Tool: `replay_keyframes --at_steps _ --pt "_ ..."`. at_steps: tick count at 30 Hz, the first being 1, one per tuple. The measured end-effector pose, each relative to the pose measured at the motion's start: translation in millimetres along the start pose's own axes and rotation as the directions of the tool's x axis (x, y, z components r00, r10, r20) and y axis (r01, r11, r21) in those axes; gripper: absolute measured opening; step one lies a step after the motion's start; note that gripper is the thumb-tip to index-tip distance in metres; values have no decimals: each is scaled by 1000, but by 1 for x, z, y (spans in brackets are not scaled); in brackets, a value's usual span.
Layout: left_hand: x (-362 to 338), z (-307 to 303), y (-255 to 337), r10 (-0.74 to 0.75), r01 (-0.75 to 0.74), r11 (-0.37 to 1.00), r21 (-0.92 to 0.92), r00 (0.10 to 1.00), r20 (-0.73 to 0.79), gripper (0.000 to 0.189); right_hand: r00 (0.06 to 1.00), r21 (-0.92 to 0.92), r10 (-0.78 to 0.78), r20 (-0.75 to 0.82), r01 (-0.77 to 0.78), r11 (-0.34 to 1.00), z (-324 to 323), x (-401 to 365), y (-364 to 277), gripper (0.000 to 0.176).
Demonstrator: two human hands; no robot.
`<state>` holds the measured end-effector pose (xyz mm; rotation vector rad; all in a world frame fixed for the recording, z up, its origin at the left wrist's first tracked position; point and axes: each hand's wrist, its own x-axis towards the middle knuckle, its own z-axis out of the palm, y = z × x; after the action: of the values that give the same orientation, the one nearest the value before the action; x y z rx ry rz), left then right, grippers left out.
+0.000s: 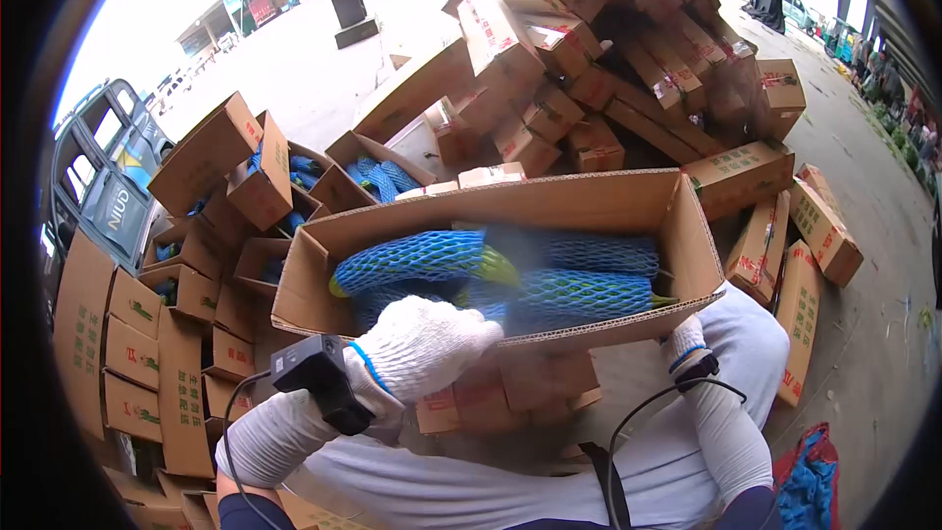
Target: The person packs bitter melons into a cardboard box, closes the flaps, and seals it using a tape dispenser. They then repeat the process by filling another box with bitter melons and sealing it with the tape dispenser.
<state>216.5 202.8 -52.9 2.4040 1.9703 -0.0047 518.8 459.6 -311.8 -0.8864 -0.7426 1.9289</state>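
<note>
Nearest the lens, a black wrist unit (319,378) sits on the left sleeve; just beyond, the gloved left hand (424,342) folds its fingers (471,329) over the near wall of an open carton (589,201), closed on the cardboard, tips hidden inside. The right hand (687,344) props the carton's near right corner from below; how far its fingers curl I cannot tell. Held against the body, the carton carries produce (422,260) in blue foam netting. This looks like a lift-and-carry step; any next move calls for level support at both ends. Behind it lies a heap of cartons (589,59) on the concrete floor (863,334).
</note>
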Motion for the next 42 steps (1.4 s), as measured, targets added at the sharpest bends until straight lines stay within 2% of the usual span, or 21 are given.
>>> replay_keyframes --at_steps 1,3,5,7,9,11,13,14,17,20,23,24,25,28,31,34,35,37,40,41,42 --pt "15 20 7 60 -59 996 -65 998 16 9 997 229 -55 54 41 973 -29 15 3 35" --pt "35 32 27 213 -206 974 -91 974 73 25 994 250 -100 39 87 964 -51 12 -8 35" --pt "41 18 39 195 -183 978 -96 971 137 22 996 169 -84 7 81 982 -48 1 -21 35" --pt "39 -8 28 89 -1 938 -347 967 237 29 998 119 -65 3 65 991 -46 -5 -26 36" --pt "29 -8 -12 -70 72 865 -496 997 23 38 998 80 -55 12 54 995 -45 -5 -24 36" --pt "21 -6 -54 -276 263 903 -341 961 9 49 999 67 -40 17 38 997 -44 -4 -25 36" --pt "23 10 -78 -278 272 933 -236 961 9 61 999 51 -30 20 29 998 -40 -2 -24 36" --pt "29 15 -81 -309 335 929 -159 936 171 71 999 46 -22 27 21 999 -37 -1 -23 36" --pt "55 32 -92 -266 303 949 -90 919 290 71 999 33 -6 34 5 999 -28 2 -20 36" --pt "54 6 -86 -264 276 961 19 897 356 69 999 22 0 41 0 1000 -23 0 -15 36" --pt "33 -14 -98 -264 225 961 158 916 302 73 1000 13 9 21 -9 1000 -26 -6 -16 36" --pt "32 -5 -97 -312 258 946 197 887 340 79 1000 6 9 14 -9 1000 -25 -7 -15 36" --pt "21 20 -102 -248 194 962 192 915 319 86 1000 5 15 15 -15 1000 -26 -10 -16 37" --pt "22 42 -113 -320 270 947 175 841 435 86 1000 -4 18 20 -18 1000 -25 -16 -16 37" --pt "23 51 -134 -253 286 957 -54 908 334 71 1000 -11 15 21 -15 1000 -22 -17 -13 37" --pt "27 54 -118 -197 196 980 31 944 266 75 1000 -20 8 23 -8 1000 -22 -18 -14 37" --pt "24 59 -121 -97 88 994 68 986 133 74 1000 -25 5 25 -4 1000 -22 -15 -10 37" --pt "28 56 -126 -17 4 992 123 994 106 75 1000 -25 8 26 -7 1000 -21 -16 -8 37" --pt "28 70 -129 -121 120 993 21 988 99 77 1000 -34 14 23 -13 999 -18 -17 -8 37" --pt "25 82 -133 -96 96 995 -10 995 -2 75 999 -34 8 31 -7 999 -17 -15 -11 37" --pt "24 83 -135 -103 103 995 0 994 21 75 999 -35 6 35 -5 999 -16 -14 -14 38"
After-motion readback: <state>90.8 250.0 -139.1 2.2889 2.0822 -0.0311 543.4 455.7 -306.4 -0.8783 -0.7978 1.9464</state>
